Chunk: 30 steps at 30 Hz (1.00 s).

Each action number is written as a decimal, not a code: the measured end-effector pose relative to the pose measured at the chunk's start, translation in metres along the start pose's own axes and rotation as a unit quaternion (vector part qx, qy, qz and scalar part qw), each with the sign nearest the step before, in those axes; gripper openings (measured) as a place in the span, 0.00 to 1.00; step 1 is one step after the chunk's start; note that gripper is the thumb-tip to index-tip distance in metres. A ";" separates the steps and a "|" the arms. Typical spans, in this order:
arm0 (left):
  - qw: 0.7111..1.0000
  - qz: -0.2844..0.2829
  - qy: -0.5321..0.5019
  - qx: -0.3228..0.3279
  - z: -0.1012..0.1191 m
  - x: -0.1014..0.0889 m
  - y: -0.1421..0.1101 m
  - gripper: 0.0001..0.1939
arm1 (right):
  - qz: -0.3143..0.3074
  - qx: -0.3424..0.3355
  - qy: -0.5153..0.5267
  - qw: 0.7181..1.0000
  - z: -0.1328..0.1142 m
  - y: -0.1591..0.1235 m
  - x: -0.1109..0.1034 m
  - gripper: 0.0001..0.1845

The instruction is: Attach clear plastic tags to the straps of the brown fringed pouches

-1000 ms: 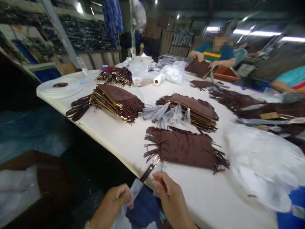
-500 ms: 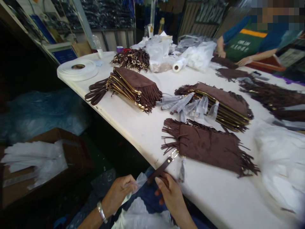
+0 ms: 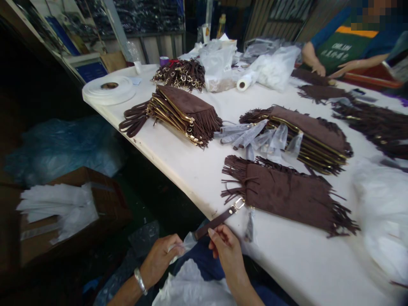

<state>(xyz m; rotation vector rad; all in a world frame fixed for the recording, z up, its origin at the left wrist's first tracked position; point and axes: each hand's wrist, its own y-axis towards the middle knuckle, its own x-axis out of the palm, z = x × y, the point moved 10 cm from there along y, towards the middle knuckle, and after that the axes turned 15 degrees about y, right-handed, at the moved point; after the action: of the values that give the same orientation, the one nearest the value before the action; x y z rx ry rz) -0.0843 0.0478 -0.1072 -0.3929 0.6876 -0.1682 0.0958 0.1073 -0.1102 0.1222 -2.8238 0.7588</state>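
Head view: the left hand (image 3: 162, 254) pinches a cloudy plastic sleeve (image 3: 190, 242) at the end of a brown strap (image 3: 219, 219); the right hand (image 3: 225, 245) has its fingertips closed on the strap. The fringed bag (image 3: 287, 191) lies on the desk (image 3: 178, 165). Sleeving the strap seems in hand, though the overlap is unclear; next calls for keeping it straight.

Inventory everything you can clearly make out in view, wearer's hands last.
Broad tabletop: one, white, centre
Flat fringed fabric pouch: one, brown, near edge
Narrow clasped strap: one, dark brown, by pouch's left end
Stacked zipped pouches: two stacks, brown, mid-table
Heaped clasped straps: one heap, brown, far left tabletop
Flat coil: one, white, left corner
Small cylindrical roll: one, white, far tabletop
Filmy plastic bags: several, whitish, far and right tabletop
Open cardboard box: one, brown, floor left
Co-worker: one, green apron, far right
Left hand: one, bare, gripping translucent wrap
Right hand: one, bare, at strap
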 end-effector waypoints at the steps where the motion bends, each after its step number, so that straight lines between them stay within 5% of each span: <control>1: 1.000 -0.001 -0.002 0.000 0.001 0.000 0.000 0.13 | 0.001 -0.002 -0.002 1.000 0.000 0.000 0.000 0.16; 17: 0.996 0.011 -0.086 -0.018 0.010 0.011 0.007 0.13 | -0.006 -0.004 -0.002 1.000 -0.004 -0.003 -0.002 0.17; 24: 0.956 -0.071 -0.280 -0.046 0.016 0.042 0.009 0.20 | -0.011 0.010 0.006 1.000 -0.003 -0.002 -0.003 0.16; 30: 0.950 -0.096 -0.296 -0.037 0.029 0.046 0.016 0.26 | -0.007 0.017 -0.004 1.000 -0.004 -0.003 -0.005 0.15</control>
<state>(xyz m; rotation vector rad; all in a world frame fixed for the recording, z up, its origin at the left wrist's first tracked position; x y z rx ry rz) -0.0306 0.0577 -0.1202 -0.5510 0.0609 -0.1970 0.1020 0.1064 -0.1070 0.1509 -2.8160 0.8041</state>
